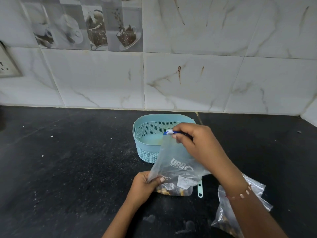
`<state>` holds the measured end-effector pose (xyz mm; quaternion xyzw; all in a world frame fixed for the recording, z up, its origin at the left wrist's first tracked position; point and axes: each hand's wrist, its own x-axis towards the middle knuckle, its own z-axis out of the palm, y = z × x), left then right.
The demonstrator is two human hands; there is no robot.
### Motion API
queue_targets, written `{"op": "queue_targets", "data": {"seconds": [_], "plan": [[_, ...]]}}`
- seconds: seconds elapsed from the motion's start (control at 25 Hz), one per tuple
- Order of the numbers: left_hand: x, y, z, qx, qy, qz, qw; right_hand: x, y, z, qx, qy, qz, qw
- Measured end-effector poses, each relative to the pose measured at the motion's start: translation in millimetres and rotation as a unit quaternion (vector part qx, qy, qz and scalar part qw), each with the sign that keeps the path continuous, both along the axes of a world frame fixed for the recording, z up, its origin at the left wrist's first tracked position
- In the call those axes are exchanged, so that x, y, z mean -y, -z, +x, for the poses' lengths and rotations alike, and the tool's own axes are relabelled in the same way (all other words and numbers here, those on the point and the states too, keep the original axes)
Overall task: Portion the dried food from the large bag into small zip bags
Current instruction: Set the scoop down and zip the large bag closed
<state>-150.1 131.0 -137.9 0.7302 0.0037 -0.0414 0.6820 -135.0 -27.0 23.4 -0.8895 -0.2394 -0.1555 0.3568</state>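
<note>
- nearest us, at the lower right, we see the large clear bag (228, 219) lying on the dark countertop (68, 169), partly hidden under the right forearm, with brownish dried food showing through the plastic.
- we see the left hand (144, 186) pinching the lower left edge of a small zip bag (173, 169), fingers curled round the plastic.
- we see the right hand (197, 143) gripping the top of that bag at its blue and white zip slider (169, 132), holding the bag upright and slightly tilted.
- dried food (173, 190) sits in the bag's bottom, which rests on the countertop.
- a light blue perforated basket (147, 138) stands just behind the bag, near the marble-tiled wall (188, 74).
- a pale green handle (200, 190) pokes out beside the bag's right edge.
</note>
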Motion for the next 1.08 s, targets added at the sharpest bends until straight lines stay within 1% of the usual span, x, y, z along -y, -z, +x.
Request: {"op": "queue_targets", "data": {"seconds": [0.08, 0.12, 0.16, 0.2, 0.24, 0.28, 0.32, 0.36, 0.4, 0.52, 0.6, 0.64, 0.72, 0.8, 0.84, 0.96, 1.08], "plan": [[-0.5, -0.5, -1.6, -0.002, -0.010, -0.006, 1.000, 10.8, -0.3, 3.0, -0.063, -0.016, 0.089, 0.994], [-1.9, -0.5, -1.3, -0.005, -0.015, -0.013, 1.000, 20.6, -2.3, 4.0, -0.088, -0.024, 0.104, 0.990], [-3.6, 0.4, -0.3, -0.007, -0.019, -0.020, 1.000, 32.7, -3.8, 5.2, -0.114, -0.027, 0.089, 0.989], [-5.2, 1.6, 1.3, -0.010, -0.020, -0.028, 0.999, 45.1, -4.6, 5.5, -0.146, -0.025, 0.045, 0.988], [-6.3, 2.6, 2.9, -0.012, -0.020, -0.033, 0.999, 55.9, -2.7, 6.0, -0.189, -0.014, -0.025, 0.981], [-6.8, 3.7, 4.1, -0.015, -0.017, -0.034, 0.999, 63.4, 2.1, 5.9, -0.224, 0.004, -0.104, 0.969], [-6.9, 3.9, 5.0, -0.018, -0.013, -0.031, 0.999, 68.2, 8.5, 6.1, -0.246, 0.023, -0.163, 0.955], [-7.1, 3.7, 5.4, -0.018, -0.010, -0.027, 0.999, 70.3, 14.6, 7.4, -0.254, 0.044, -0.184, 0.949], [-6.8, 3.3, 5.5, -0.015, -0.008, -0.023, 1.000, 71.9, 19.0, 10.4, -0.240, 0.065, -0.166, 0.954], [-5.8, 2.1, 5.2, -0.016, -0.003, -0.004, 1.000, 75.4, 12.5, 14.4, -0.153, 0.119, -0.070, 0.979], [-6.4, 3.5, 5.6, -0.019, 0.000, -0.004, 1.000, 78.1, 1.4, 15.1, -0.107, 0.133, -0.014, 0.985], [-7.0, 3.4, 6.0, -0.018, 0.004, -0.006, 1.000, 77.3, -2.6, 14.8, -0.103, 0.130, -0.006, 0.986], [-8.4, -3.0, 4.9, -0.002, 0.025, -0.002, 1.000, 74.2, -4.3, 14.1, -0.125, 0.121, -0.023, 0.984], [-7.3, -18.9, 0.7, 0.041, 0.038, -0.024, 0.998, 74.1, -1.7, 14.6, -0.153, 0.122, -0.028, 0.980], [-7.0, -28.6, -1.7, 0.073, 0.028, -0.039, 0.996, 74.8, -1.1, 15.0, -0.160, 0.122, -0.027, 0.979], [-3.8, -59.4, -4.9, 0.170, -0.062, -0.049, 0.982, 74.5, -1.8, 16.0, -0.163, 0.125, -0.037, 0.978], [2.4, -88.7, -6.5, 0.230, -0.106, -0.035, 0.967, 68.6, -9.5, 12.3, -0.167, 0.113, -0.077, 0.976]]}}
